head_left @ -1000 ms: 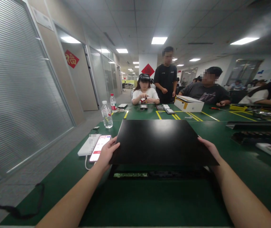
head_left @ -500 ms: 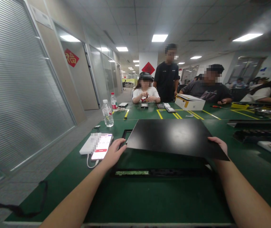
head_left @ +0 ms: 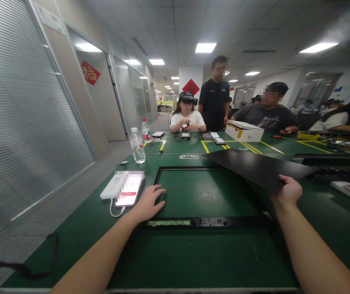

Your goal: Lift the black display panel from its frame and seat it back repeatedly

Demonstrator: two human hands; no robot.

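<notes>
A thin black panel (head_left: 254, 165) is raised and tilted above the right part of the green table (head_left: 193, 257). My right hand (head_left: 288, 190) pinches its near right edge. Under and left of it a black rectangular frame (head_left: 224, 222) lies on the table, with a green circuit strip (head_left: 169, 223) along its near side. My left hand (head_left: 150, 202) hovers at the frame's left side, fingers spread and holding nothing. The panel hides the frame's far right corner.
Left of my left hand are a phone (head_left: 129, 190) and a white box with a cable. Two bottles (head_left: 137, 146) stand behind them. A white carton (head_left: 244, 131) sits across the table, near several people. Dark long parts (head_left: 331, 159) lie at the right.
The panel has swung to the right and tilted, uncovering most of the frame. My left hand has let go of it, while my right hand still grips it.
</notes>
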